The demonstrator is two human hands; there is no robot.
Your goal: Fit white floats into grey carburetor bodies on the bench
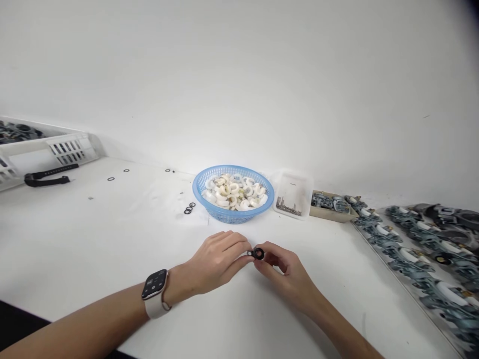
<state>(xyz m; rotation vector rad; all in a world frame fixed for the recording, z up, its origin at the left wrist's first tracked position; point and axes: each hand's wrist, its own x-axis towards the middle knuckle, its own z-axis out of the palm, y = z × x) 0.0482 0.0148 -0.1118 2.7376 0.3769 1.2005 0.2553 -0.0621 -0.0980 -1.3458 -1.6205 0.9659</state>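
A small dark round part (258,253) with a ring-shaped end is held between both hands, in front of the blue basket. My left hand (223,259), with a watch (154,284) on its wrist, pinches the part's left side between thumb and fingers. From the right, my right hand (283,269) grips the same part with thumb and index finger. Behind the hands stands the blue basket (233,217), filled with white curved pieces (234,188). Several black rings (188,210) lie on the white table left of the basket.
A clear tray (294,182) with metal pins and a cardboard box (333,214) of metal parts stand right of the basket. Rows of metal assemblies (407,254) fill the right side. At the far left are a white crate (33,158) and a black strap (47,180).
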